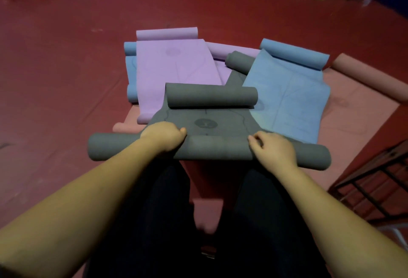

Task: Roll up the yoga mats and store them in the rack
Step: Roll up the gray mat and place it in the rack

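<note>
The dark red padded floor [66,68] fills the room, with dim clutter along the far wall too blurred to identify, and the overlapping heap of half-unrolled foam yoga mats sits on it: a pink mat [353,110] at the bottom, a lilac mat [174,72] and a light blue mat [287,92] over it, further grey, blue and lilac rolls between them. Topmost and nearest lies the dark grey foam yoga mat [207,121], its far end curled into a loose roll and its near end wound into a roll across the person's lap. A black metal-framed rack [375,189] stands at the right edge, just beside the pile. The left hand [164,136] grips the near roll with fingers curled round it; the right hand [272,149] pinches it, fingers bent over the top. The chief risk appears to be telescoping: uneven pressure from either hand would skew the roll into a cone. The curled far end could also catch and leave a lump, or the mats beneath could drag along.
</note>
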The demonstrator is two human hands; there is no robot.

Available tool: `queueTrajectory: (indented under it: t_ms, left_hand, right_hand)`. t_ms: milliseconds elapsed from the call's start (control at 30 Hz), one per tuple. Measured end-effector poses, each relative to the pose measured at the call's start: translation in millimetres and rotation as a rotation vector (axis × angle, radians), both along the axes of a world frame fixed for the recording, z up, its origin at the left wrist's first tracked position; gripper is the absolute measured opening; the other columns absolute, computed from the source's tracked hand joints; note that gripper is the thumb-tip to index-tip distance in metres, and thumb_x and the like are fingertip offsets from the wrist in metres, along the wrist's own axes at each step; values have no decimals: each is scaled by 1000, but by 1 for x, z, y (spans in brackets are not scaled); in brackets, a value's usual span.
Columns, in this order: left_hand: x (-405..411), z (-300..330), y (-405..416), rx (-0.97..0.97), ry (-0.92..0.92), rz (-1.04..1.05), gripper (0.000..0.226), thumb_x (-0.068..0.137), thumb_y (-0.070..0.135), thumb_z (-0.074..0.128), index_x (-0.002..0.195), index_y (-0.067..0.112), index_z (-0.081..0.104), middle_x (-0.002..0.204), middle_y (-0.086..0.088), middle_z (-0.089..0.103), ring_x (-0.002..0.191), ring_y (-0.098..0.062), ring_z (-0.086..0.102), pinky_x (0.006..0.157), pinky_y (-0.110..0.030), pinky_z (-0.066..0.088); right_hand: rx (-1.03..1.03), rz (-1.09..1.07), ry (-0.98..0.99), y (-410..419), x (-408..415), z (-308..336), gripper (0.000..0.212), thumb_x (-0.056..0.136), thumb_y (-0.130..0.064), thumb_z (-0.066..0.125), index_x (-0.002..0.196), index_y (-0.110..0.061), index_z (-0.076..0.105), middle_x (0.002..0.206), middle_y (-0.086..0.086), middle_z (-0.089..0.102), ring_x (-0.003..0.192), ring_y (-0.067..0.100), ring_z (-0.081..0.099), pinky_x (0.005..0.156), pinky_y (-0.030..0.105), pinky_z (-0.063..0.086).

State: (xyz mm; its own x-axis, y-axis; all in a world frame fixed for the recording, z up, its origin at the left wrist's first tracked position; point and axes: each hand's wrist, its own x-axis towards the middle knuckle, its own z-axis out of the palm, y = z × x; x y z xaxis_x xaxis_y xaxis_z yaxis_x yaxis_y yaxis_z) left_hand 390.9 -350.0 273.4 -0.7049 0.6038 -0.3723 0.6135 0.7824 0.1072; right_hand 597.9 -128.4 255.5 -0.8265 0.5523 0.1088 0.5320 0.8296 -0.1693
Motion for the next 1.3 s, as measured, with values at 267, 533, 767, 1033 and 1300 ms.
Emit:
queueTrajectory:
  t_ms: [267, 533, 767, 1033, 1300]
  left_hand:
    - [-12, 0, 16, -36, -136, 63, 66, 102, 50, 20, 141, 6, 51, 147, -18, 47, 132, -34, 46, 110, -39, 34]
    - [29, -25, -28, 249, 353, -54, 57, 91, 60, 30, 76, 15, 62, 80, -10, 60, 81, -35, 61, 69, -41, 43]
    - [24, -2, -14, 244, 327, -36, 59, 104, 51, 25, 94, 13, 70, 105, -9, 69, 97, -32, 62, 80, -39, 44]
    - [32, 23, -19, 182, 221, 2, 69, 104, 55, 20, 98, 8, 71, 108, -16, 68, 102, -34, 62, 84, -38, 45]
    - [31, 18, -31, 15, 17, 24, 61, 102, 48, 20, 110, 9, 67, 124, -17, 63, 112, -34, 58, 96, -41, 42]
  right_hand:
    - [92, 7, -74, 0, -3, -7, 55, 98, -53, 28, 81, -17, 66, 81, 2, 63, 84, 27, 60, 67, 34, 33]
    - [-62, -38, -186, 9, -28, 1, 58, 99, -55, 27, 84, -18, 68, 90, 7, 68, 81, 27, 56, 66, 32, 41]
    - [-121, -44, -355, 8, -36, 21, 66, 97, -58, 20, 107, -18, 72, 109, 10, 67, 95, 29, 58, 76, 34, 44]
    - [-229, -23, -492, 6, -21, 54, 65, 96, -57, 23, 121, -13, 64, 128, 14, 60, 106, 29, 55, 85, 35, 42]
    - [-264, 81, -445, 0, -6, 44, 49, 99, -56, 31, 104, -20, 65, 121, 6, 58, 116, 26, 52, 90, 36, 42]
